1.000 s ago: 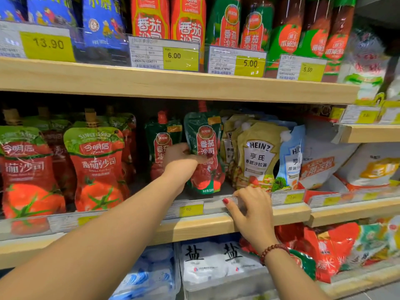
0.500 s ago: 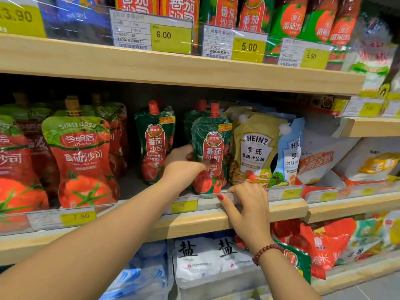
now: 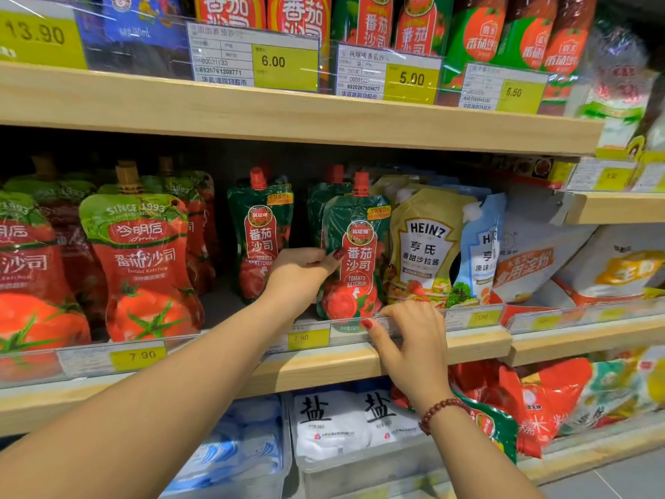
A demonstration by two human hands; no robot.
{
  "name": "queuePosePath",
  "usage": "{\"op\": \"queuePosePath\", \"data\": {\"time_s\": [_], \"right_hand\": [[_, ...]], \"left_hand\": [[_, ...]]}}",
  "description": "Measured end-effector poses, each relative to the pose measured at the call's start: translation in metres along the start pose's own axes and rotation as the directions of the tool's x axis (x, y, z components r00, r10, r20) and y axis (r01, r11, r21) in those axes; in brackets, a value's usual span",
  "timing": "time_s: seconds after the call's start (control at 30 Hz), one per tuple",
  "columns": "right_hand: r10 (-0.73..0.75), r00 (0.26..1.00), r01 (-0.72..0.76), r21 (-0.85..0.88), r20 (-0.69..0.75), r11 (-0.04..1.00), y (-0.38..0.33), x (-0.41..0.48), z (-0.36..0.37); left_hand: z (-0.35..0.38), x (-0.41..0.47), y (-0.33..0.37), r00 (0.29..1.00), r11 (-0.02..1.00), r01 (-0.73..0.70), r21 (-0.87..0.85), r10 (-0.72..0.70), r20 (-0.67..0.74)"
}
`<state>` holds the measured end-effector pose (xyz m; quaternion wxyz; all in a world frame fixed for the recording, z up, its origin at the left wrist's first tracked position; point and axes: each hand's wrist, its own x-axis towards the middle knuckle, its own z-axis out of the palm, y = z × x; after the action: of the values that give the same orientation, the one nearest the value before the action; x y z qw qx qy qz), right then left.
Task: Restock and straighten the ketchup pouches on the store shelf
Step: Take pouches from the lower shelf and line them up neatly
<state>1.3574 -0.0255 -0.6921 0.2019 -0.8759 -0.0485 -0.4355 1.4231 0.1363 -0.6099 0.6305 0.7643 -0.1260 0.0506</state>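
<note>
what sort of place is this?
Most likely a grocery store aisle: wooden shelves carry yellow price tags, ketchup pouches stand in rows facing out, and bagged salt sits on the level below.

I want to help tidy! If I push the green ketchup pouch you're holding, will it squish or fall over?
Probably squishy: the green ketchup pouch has crinkly foil and likely dents under the left hand. Tall on a narrow base, it may tip easily. The clear rail that the right hand pinches should probably catch it.
</note>
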Motion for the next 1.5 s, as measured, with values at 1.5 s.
{"op": "queuePosePath", "data": {"time_s": [1.5], "right_hand": [[0.567, 0.808, -0.541, -0.176, 0.16, 0.822, 0.069, -0.11, -0.016]], "left_hand": [[0.068, -0.063, -0.039, 0.786, 0.567, -0.456, 0.686, 0.618, 0.012]]}}
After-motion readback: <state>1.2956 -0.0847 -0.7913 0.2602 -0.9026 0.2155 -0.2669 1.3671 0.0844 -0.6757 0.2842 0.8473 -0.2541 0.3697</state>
